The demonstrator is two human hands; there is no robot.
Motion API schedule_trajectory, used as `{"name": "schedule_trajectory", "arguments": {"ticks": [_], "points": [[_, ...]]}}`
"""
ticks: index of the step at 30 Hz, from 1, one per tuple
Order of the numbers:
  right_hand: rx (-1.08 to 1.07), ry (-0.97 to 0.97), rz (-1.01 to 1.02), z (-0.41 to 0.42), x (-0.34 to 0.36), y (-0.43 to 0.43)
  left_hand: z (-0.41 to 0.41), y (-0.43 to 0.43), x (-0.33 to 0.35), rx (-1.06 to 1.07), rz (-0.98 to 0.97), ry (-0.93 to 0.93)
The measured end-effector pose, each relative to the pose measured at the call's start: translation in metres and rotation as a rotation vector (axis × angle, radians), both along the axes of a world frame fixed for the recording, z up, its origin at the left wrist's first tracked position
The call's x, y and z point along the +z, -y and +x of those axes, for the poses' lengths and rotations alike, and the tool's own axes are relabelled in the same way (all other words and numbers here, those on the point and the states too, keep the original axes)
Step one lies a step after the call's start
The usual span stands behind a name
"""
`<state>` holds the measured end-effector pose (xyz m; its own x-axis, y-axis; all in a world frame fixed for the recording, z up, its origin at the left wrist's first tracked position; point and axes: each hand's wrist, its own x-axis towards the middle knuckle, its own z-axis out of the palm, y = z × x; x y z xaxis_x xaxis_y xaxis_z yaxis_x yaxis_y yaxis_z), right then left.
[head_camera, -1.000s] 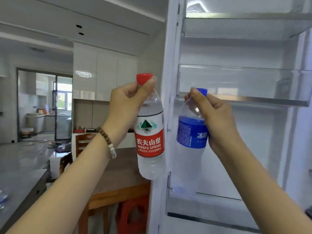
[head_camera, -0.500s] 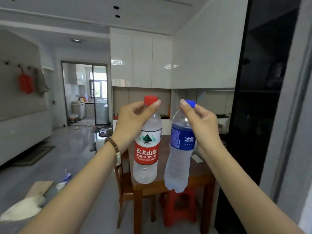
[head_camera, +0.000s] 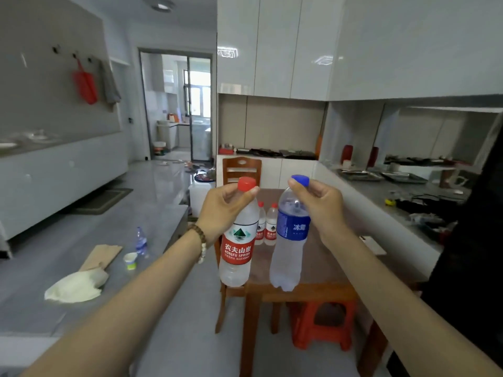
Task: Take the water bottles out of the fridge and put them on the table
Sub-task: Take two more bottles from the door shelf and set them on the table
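Observation:
My left hand [head_camera: 223, 210] grips a red-capped, red-labelled water bottle [head_camera: 237, 251] by its neck. My right hand [head_camera: 321, 205] pinches a blue-capped, blue-labelled water bottle [head_camera: 290, 246] at the cap. Both bottles hang upright in the air in front of the near edge of the wooden table [head_camera: 326, 265]. Two small red-capped bottles [head_camera: 268, 227] stand on the table behind them. The fridge is out of view.
A wooden chair [head_camera: 241, 170] stands at the table's far side and a red plastic stool [head_camera: 324, 322] sits under it. A grey counter [head_camera: 381, 197] with trays and clutter runs along the right. On the left surface lie a bottle [head_camera: 141, 242], a cup and a white cloth [head_camera: 76, 287].
I have turned away from the fridge toward the table. Both hands carried the bottles along and moved closer to the table; two small bottles on it came into view.

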<state>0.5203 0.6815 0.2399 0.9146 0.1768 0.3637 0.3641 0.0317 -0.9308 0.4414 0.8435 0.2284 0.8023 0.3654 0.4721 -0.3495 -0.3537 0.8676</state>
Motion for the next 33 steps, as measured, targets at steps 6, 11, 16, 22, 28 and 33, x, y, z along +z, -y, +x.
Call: {"name": "schedule_trajectory", "arguments": {"ticks": [6, 11, 16, 22, 28, 33], "points": [[-0.016, -0.034, -0.128, 0.119, -0.038, -0.029, 0.106, -0.035, -0.025, 0.007, 0.014, -0.069], [-0.032, -0.121, -0.169, 0.201, -0.078, -0.048, 0.188, -0.060, -0.060, -0.030, -0.025, -0.214], [-0.075, -0.214, -0.180, 0.272, -0.127, -0.070, 0.266, -0.089, -0.109, -0.038, -0.063, -0.286], [-0.085, -0.295, -0.237, 0.345, -0.186, -0.103, 0.348, -0.123, -0.159, -0.134, -0.079, -0.317], [-0.080, -0.226, -0.334, 0.390, -0.213, -0.125, 0.405, -0.139, -0.198, -0.194, -0.091, -0.438], [-0.047, -0.214, -0.386, 0.415, -0.220, -0.142, 0.430, -0.152, -0.219, -0.177, -0.069, -0.495]]}}
